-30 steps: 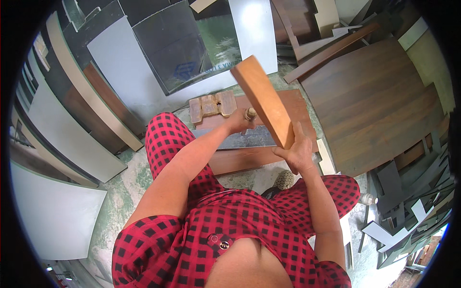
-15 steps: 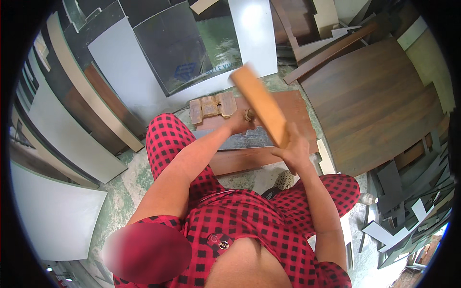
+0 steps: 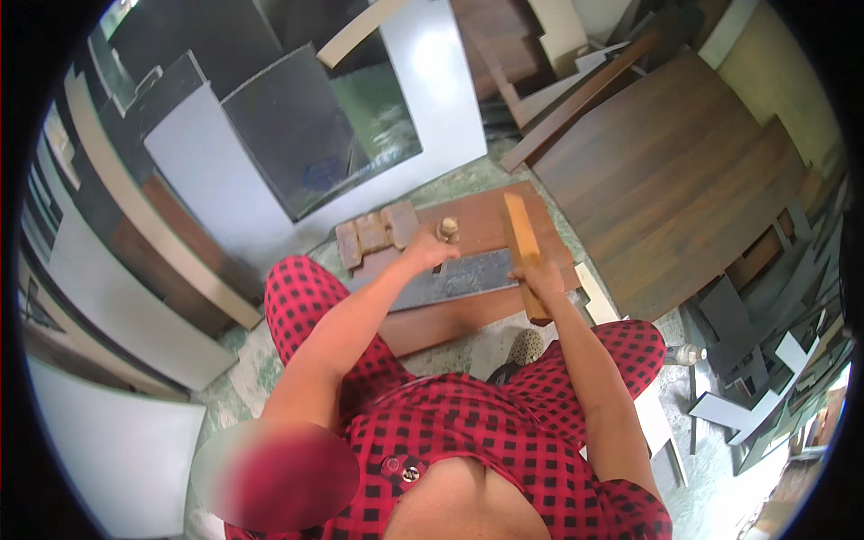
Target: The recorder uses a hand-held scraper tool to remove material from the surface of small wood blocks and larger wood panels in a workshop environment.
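While right hand (image 3: 537, 274) grips wooden block (image 3: 522, 243), left hand (image 3: 427, 250) touches peg (image 3: 447, 229)

Wooden block (image 3: 525, 252) lower end hidden in right hand (image 3: 540, 281); small knob (image 3: 447, 229) indistinct.

Concrete floor (image 3: 450, 184), dusty. Brown board (image 3: 481, 229) flat on it; grey metal plate (image 3: 459, 281) and three small bricks (image 3: 376, 236) on board.

No packages, signs or screens show anywhere in the view. The only possible label is a faint blue round mark on the dark grey panel (image 3: 301, 135) leaning against the white board (image 3: 432, 99) at upper left; it is too blurred to tell.
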Demonstrator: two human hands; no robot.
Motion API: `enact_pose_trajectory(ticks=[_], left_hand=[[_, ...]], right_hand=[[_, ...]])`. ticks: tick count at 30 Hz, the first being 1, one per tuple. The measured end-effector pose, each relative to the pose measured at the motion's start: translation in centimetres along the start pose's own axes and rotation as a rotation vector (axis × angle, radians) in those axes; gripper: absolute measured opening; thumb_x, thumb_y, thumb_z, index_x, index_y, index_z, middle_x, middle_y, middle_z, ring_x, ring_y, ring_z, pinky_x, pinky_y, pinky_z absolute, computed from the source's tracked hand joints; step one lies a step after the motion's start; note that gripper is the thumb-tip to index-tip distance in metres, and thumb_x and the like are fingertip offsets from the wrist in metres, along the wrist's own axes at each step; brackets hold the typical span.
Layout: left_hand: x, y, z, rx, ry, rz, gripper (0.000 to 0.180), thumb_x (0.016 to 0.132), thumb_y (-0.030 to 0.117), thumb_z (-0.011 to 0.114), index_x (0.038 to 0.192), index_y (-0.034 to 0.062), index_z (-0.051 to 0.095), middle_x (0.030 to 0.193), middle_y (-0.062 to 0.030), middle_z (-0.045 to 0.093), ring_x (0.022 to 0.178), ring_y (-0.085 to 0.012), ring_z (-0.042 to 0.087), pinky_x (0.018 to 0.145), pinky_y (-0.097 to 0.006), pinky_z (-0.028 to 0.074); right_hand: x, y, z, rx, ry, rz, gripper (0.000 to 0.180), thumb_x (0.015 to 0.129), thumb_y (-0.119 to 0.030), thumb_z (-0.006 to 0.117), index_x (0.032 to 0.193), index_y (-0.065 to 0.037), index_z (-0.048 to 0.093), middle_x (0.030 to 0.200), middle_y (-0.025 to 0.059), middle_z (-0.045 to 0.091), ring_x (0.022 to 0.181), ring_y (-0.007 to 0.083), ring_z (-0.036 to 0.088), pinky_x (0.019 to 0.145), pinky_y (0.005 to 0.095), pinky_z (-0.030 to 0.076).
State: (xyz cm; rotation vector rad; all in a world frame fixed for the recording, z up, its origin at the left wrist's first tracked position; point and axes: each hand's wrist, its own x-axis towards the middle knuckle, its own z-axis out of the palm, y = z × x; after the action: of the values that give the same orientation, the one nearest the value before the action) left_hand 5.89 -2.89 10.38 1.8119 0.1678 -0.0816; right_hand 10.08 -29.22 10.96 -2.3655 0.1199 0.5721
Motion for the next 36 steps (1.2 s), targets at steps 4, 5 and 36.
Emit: enact_pose_trajectory(ticks=[4, 5, 36], left_hand=[[-0.3, 4.4, -1.5, -0.208, 0.021, 0.05, 0.024, 0.064, 0.0, 0.075, 0.082, 0.0074, 0.061, 0.073, 0.0016, 0.057, 0.062, -0.0086, 0.055, 0.051, -0.024, 0.046], [-0.6, 5.3, -1.9, -0.238, 0.03, 0.048, 0.026, 0.063, -0.001, 0.075, 0.083, 0.0073, 0.061, 0.073, 0.0014, 0.057, 0.062, -0.0084, 0.055, 0.051, -0.024, 0.046], [-3.0, 6.3, -6.4, -0.146, 0.213, -0.006, 0.023, 0.063, -0.004, 0.07, 0.079, 0.0061, 0.057, 0.068, 0.0009, 0.053, 0.055, -0.0085, 0.051, 0.045, -0.023, 0.04]], right_hand=[[2.7, 1.7, 2.4, -0.034, 0.124, 0.125, 0.067, 0.054, -0.034, 0.082, 0.108, -0.002, 0.058, 0.091, 0.0153, 0.067, 0.083, 0.026, 0.065, 0.073, 0.0372, 0.051], [2.7, 1.9, 3.4, -0.027, 0.182, 0.121, 0.073, 0.053, -0.035, 0.082, 0.112, -0.002, 0.055, 0.096, 0.0159, 0.066, 0.088, 0.0278, 0.065, 0.076, 0.0383, 0.051], [-27.9, -19.5, -14.2, 0.915, -0.95, -1.954, 0.023, 0.083, -0.021, 0.062, 0.098, -0.004, 0.066, 0.097, 0.0063, 0.06, 0.101, 0.0171, 0.053, 0.083, 0.0306, 0.044]])
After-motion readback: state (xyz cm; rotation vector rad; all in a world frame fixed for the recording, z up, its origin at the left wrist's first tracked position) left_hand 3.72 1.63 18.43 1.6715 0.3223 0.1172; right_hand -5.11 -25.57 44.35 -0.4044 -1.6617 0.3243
